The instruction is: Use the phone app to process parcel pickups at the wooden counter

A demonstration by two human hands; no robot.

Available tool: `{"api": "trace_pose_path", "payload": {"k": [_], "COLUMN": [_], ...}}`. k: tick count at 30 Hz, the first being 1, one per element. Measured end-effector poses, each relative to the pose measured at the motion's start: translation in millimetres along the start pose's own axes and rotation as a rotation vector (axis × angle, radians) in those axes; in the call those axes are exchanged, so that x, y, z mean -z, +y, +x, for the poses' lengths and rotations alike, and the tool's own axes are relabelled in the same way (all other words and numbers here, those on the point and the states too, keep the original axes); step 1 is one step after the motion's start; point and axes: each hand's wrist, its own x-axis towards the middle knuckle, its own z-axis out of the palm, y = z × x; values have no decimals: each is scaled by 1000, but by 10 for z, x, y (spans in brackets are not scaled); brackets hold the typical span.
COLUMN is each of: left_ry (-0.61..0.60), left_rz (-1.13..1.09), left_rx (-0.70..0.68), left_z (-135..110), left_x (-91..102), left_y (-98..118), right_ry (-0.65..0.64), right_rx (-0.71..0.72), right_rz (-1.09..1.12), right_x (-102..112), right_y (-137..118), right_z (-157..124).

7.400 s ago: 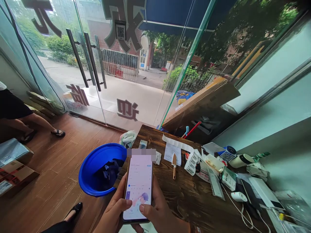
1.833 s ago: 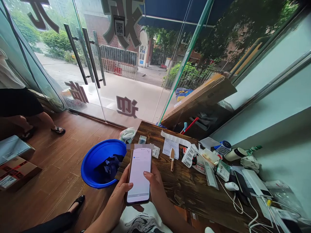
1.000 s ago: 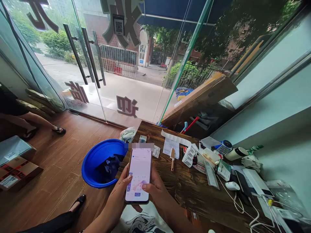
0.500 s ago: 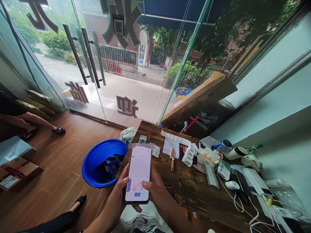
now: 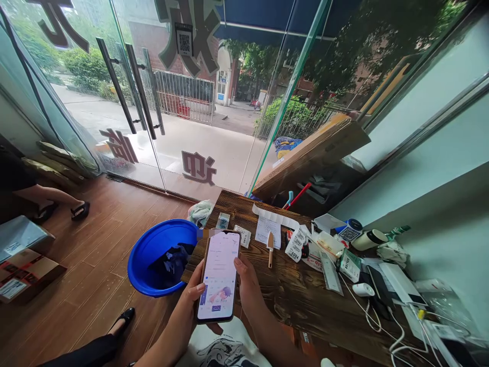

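Note:
A smartphone (image 5: 217, 275) with a lit, pale purple screen is held upright in front of my body. My left hand (image 5: 193, 293) grips its left edge, the thumb lying along the side and a fingertip showing below. My right hand (image 5: 248, 283) is at the right edge, its thumb at the upper right of the screen and its other fingers hidden behind. Beyond the phone, a small knife (image 5: 270, 250) with a light brown handle lies on the dark wooden table (image 5: 298, 306), near a printed paper sheet (image 5: 268, 229).
A blue tub (image 5: 139, 255) with dark cloth stands left of the table. Labels (image 5: 296, 244), a white cable (image 5: 399, 336) and a bottle (image 5: 370, 239) crowd the right side. Cardboard boxes (image 5: 30, 275) sit on the floor, near another person's legs (image 5: 53, 196). Glass doors (image 5: 191, 132) stand ahead.
My right thumb has moved from the lower screen up to the phone's upper right edge. The screen content has shifted. At far left, the other person's foot has moved left.

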Motion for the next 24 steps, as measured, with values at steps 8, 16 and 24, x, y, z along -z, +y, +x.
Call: {"api": "trace_pose_path", "payload": {"k": [8,16,24], "left_ry": [39,63,76], "left_rz": [-82,-63,-79], "left_rx": [-24,-25,-9], "left_z": [15,-11,39], "left_x": [-62,-45,-43], "left_y": [53,18,8], "right_ry": [-510,-551,-556], "right_rx": [21,3,3], "right_rz": [-46,-22,-17], "right_x": [174,194,196], "right_y": [75,88,61], "right_z": [-154,-164,-167]}}
